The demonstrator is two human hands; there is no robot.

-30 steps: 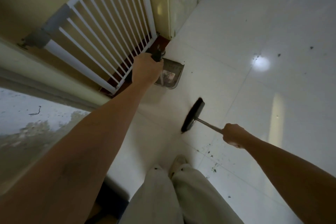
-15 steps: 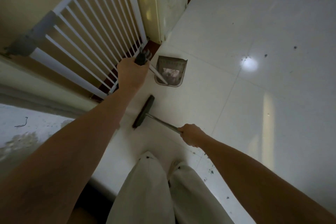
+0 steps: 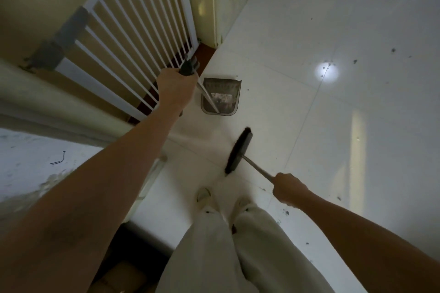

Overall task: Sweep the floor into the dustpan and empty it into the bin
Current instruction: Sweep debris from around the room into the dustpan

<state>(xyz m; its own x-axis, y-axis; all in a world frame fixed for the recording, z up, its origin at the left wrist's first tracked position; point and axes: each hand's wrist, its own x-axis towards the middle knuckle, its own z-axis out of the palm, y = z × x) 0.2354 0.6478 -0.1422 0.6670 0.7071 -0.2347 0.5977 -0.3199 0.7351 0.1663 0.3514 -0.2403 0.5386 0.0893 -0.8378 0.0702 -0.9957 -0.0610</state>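
My left hand [image 3: 175, 85] grips the dark top of the dustpan's long handle. The grey dustpan [image 3: 234, 100] stands on the white tiled floor beside the gate, with pale litter lying inside it. My right hand [image 3: 287, 187] grips the metal handle of the broom. Its black brush head [image 3: 238, 150] sits on the floor below the dustpan and apart from it. Dark specks of dirt [image 3: 285, 212] lie on the tiles near my right hand, and more dirt specks [image 3: 325, 70] lie further off. No bin is in view.
A white barred gate [image 3: 142, 31] stands at the left, next to a cream door frame [image 3: 215, 7]. A grey concrete ledge [image 3: 31, 173] runs along the lower left. My feet [image 3: 204, 194] and pale trousers stand just below the broom.
The broom head has swung to the right, away from the gate, and now lies below the dustpan. My left hand keeps its hold on the dustpan handle.
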